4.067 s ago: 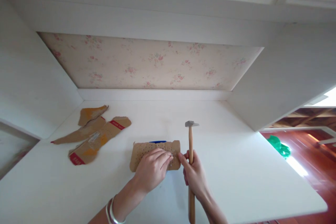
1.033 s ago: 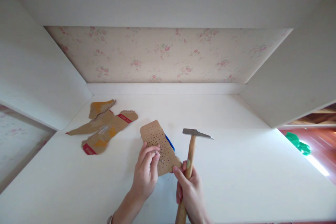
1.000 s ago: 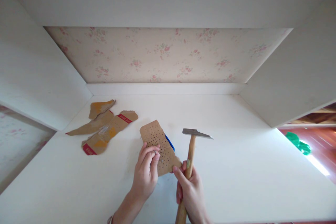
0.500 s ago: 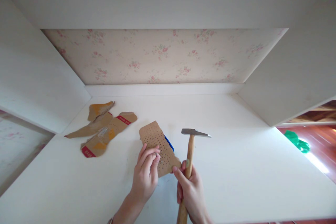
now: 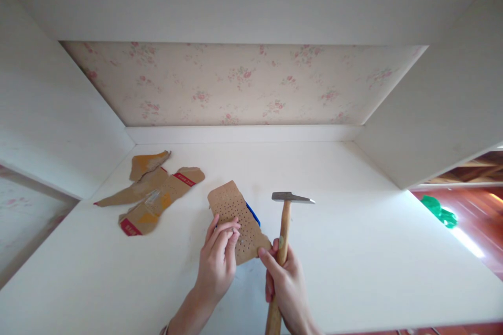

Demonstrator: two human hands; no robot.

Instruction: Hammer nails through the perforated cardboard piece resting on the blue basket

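Note:
A torn piece of brown cardboard (image 5: 231,201), punched with many small holes, lies tilted over something blue (image 5: 253,214) that shows along its right edge. My left hand (image 5: 218,256) is over the cardboard's lower left, thumb and fingertips pinched together; a tiny greyish tip shows there, too small to name. My right hand (image 5: 288,285) is closed round the wooden handle of a hammer (image 5: 286,220), its metal head up and away from the cardboard. The thumb of that hand presses the cardboard's lower right corner.
Several torn cardboard scraps (image 5: 151,193) with red and orange marks lie at the left on the white tabletop (image 5: 353,251). White panels (image 5: 416,110) rise at both sides, with floral wallpaper (image 5: 243,89) behind. A green plastic item (image 5: 438,210) is beyond the right edge.
The view has shifted very slightly. Both hands, the hammer and the cardboard keep practically the same positions.

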